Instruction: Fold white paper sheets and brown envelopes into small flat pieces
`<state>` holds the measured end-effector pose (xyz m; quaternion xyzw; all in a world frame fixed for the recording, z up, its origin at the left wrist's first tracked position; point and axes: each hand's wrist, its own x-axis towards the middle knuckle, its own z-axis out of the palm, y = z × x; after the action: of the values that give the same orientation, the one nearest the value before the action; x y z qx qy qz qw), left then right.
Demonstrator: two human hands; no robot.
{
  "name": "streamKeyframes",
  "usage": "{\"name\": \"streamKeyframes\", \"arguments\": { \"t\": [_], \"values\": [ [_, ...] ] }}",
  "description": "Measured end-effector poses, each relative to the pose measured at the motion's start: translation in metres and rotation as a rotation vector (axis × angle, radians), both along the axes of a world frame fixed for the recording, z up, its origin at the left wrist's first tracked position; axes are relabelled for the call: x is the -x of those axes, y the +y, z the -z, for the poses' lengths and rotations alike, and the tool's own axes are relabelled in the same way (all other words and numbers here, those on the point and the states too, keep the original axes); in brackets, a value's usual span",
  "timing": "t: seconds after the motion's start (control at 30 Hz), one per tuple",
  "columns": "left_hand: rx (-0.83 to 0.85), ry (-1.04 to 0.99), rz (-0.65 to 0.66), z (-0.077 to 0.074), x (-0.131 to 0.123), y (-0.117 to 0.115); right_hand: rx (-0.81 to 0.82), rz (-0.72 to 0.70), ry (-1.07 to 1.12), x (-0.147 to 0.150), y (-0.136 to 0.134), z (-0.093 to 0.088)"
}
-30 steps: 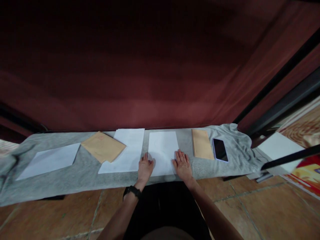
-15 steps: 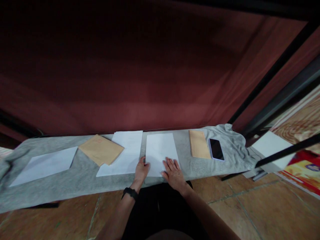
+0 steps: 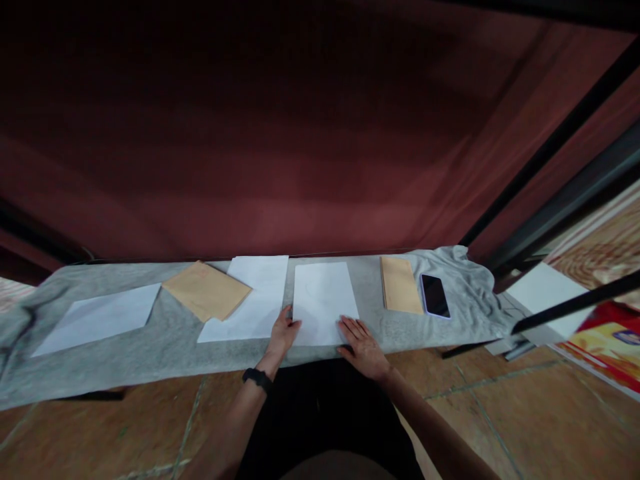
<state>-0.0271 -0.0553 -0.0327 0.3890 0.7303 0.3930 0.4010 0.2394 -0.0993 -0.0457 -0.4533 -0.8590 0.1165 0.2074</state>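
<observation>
In the head view a blank white sheet of paper lies flat in front of me on a grey cloth. My left hand rests at its lower left edge, thumb and fingers apart. With fingers stretched out flat, my right hand touches the sheet's lower right corner. Just left of my left hand lie more white sheets, partly covered by a tan envelope. To the right of the middle sheet is a small stack of tan envelopes.
A phone with a dark screen lies near the right end of the cloth-covered bench. Another white sheet is at the far left. A dark red panel rises behind. Black metal bars and a red-yellow box stand at right.
My right hand has slid right, from on top of the middle sheet to its right edge. My left hand stays by the left edge. The view has shifted slightly.
</observation>
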Motion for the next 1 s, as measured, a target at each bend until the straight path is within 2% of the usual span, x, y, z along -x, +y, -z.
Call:
{"name": "streamKeyframes", "arguments": {
  "t": [0.2, 0.37, 0.47, 0.6, 0.73, 1.0],
  "values": [
    [-0.034, -0.188, -0.05, -0.014, 0.004, -0.014, 0.015, 0.025, 0.055, 0.0, 0.007, 0.006],
    [0.026, -0.44, -0.078, -0.02, 0.008, -0.018, 0.043, 0.052, 0.055, -0.014, 0.014, 0.008],
    [0.044, -0.51, -0.098, -0.022, 0.007, -0.02, 0.054, 0.066, 0.062, -0.02, 0.017, 0.006],
    [-0.008, -0.459, -0.089, -0.024, 0.004, -0.027, 0.075, 0.027, 0.069, -0.02, 0.019, 0.001],
    [-0.054, -0.34, 0.002, -0.025, 0.002, -0.037, 0.167, -0.004, 0.127, -0.021, 0.016, 0.001],
    [-0.03, -0.368, 0.021, -0.031, 0.006, -0.051, 0.154, 0.057, 0.277, -0.032, 0.022, 0.007]
  ]
}}
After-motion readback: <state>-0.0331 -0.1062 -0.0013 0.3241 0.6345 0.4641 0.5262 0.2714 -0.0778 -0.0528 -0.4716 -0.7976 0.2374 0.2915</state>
